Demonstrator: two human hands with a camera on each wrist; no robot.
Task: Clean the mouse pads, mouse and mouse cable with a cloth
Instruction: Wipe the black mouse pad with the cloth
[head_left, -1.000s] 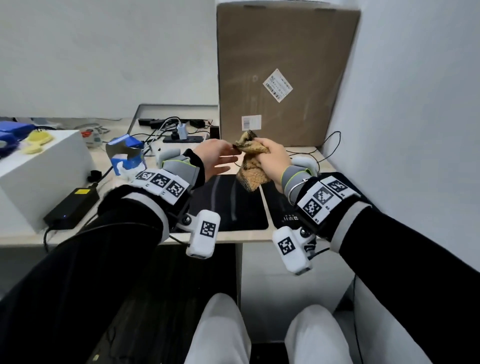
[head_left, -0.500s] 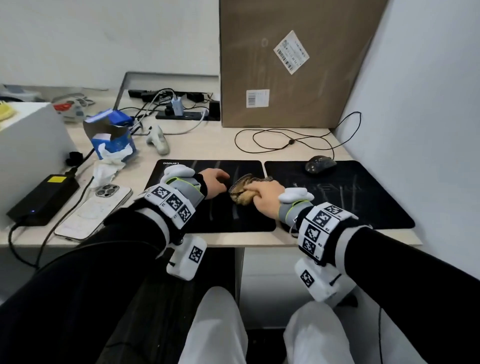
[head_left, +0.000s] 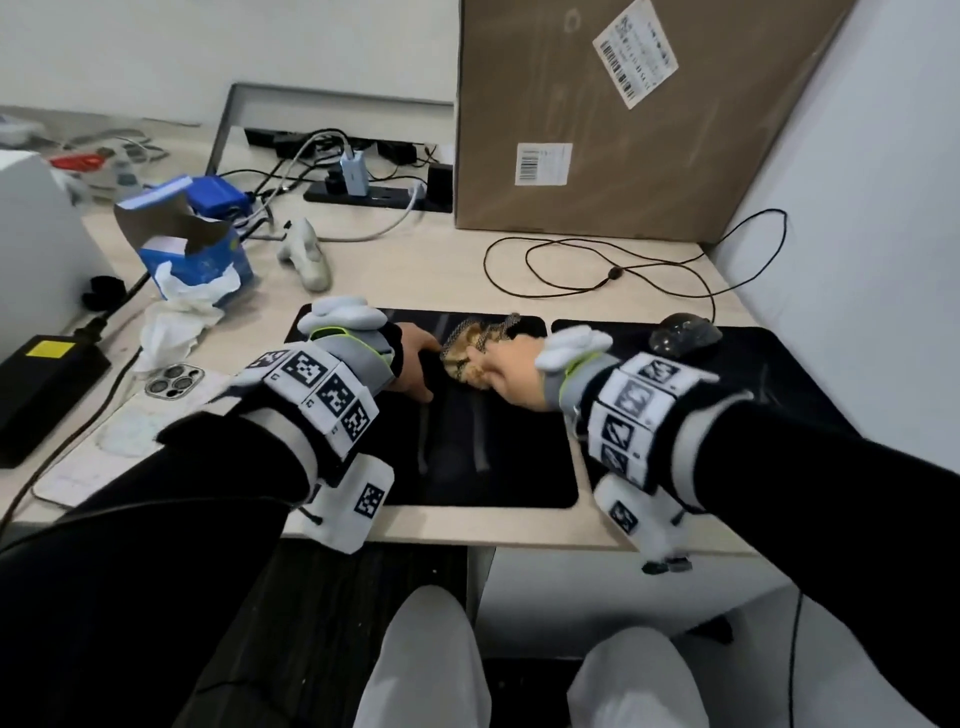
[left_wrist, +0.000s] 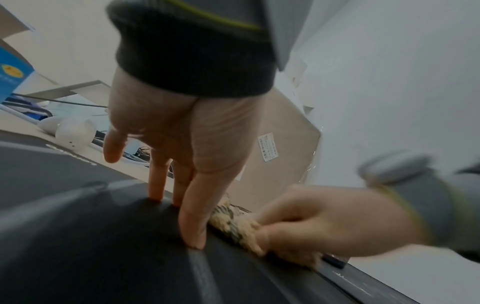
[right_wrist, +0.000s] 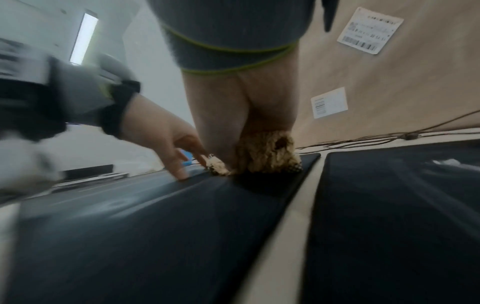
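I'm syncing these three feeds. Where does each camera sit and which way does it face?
Head: above, facing forward and down at the desk; both forearms and knees show.
Left wrist: under the wrist, along the left hand pressing the left pad.
Right wrist: along the right hand gripping the cloth.
All three show the cloth.

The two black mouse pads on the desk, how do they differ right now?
The left mouse pad has both hands on it: the left hand presses it with straight fingers, and the right hand rubs a bunched cloth near its far edge. The right mouse pad has no hand on it and carries the mouse. Both are dark, flat and lie side by side, with a strip of desk between.
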